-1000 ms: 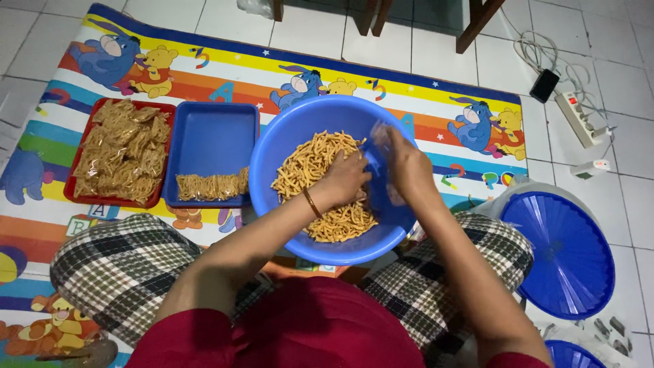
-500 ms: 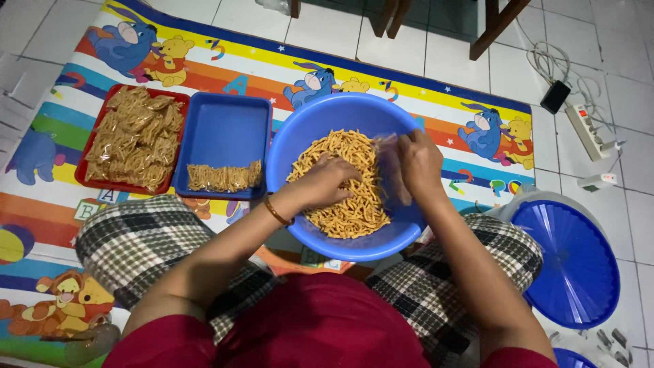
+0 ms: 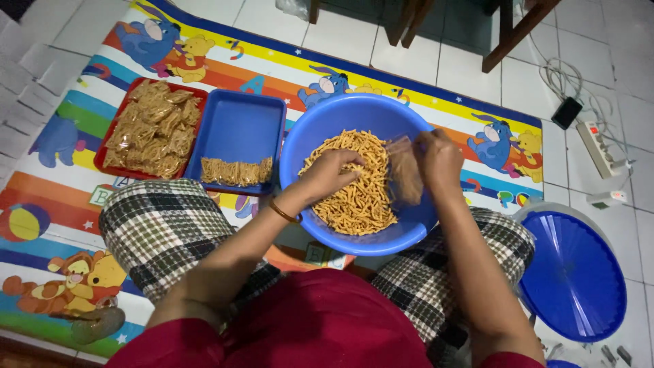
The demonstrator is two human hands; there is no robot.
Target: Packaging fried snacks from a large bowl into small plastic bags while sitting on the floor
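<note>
- Nearest the camera we note a red top and checked trousers [image 3: 163, 235]; the person sits cross-legged on a colourful cartoon play mat [image 3: 61, 225].
- A round blue basin [image 3: 320, 133] rests in front of the knees, partly over the mat, holding a heap of thin yellow-orange snack sticks [image 3: 361, 197].
- The left hand [image 3: 327, 174], a bangle at its wrist, lies on the heap with its fingers curled down into the sticks; we take it as closed on a loose handful.
- The right hand [image 3: 439, 160] is over the basin's right side, pinching the mouth of a small clear plastic bag [image 3: 407, 178] that hangs inside the basin and already contains some sticks.
- Just left of the basin, touching it, sits a blue rectangular tray [image 3: 238, 126] with a row of filled packets along its near edge.
- Beside that, further left, a red tray [image 3: 109, 146] is piled with filled packets.
- To the right, on the tiled floor, lies a large round blue lid [image 3: 575, 276].
- Farthest off we record a white power strip [image 3: 599, 146] with cables, and wooden furniture legs [image 3: 511, 37].
</note>
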